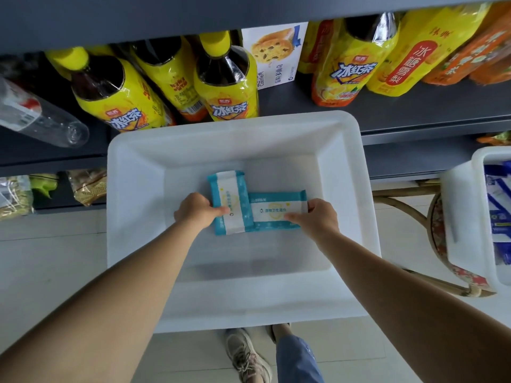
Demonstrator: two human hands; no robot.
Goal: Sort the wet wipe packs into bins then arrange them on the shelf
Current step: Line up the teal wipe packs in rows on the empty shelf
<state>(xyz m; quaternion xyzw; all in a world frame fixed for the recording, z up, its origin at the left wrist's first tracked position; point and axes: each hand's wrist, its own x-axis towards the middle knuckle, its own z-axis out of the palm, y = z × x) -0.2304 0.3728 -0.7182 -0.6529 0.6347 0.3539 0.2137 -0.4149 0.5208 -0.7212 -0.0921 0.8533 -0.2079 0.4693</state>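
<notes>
A: Where are the wipes?

B: Two teal-and-white packs lie on the floor of the white bin [132, 150], side by side and touching. The left hand [195, 210] pinches the upright wet wipe pack [229, 189] at its near left edge, thumb on top. The right hand [318, 215] pinches the crosswise wet wipe pack [276, 208] at its right end, fingers curled over the label.

A: Any room around them?

B: Plenty. Bare bin floor lies beyond both hands toward the far wall, and a wide strip sits between the wrists and the near wall. Left of the left hand and right of the right hand the floor runs clear to the sloped sides.

A: And outside the bin?

B: Past the hands, the bin's far rim sits just below the edge of a dark shelf [414, 117]. On it I count three yellow tea bottles [226, 87] at left, a clear bottle [38, 117] on its side, a cookie box [276, 56], and more yellow and orange packs at right, too crowded to count surely. Right of the right hand, a second white bin [464, 217] holds blue-and-white packs, cut off by the frame.
</notes>
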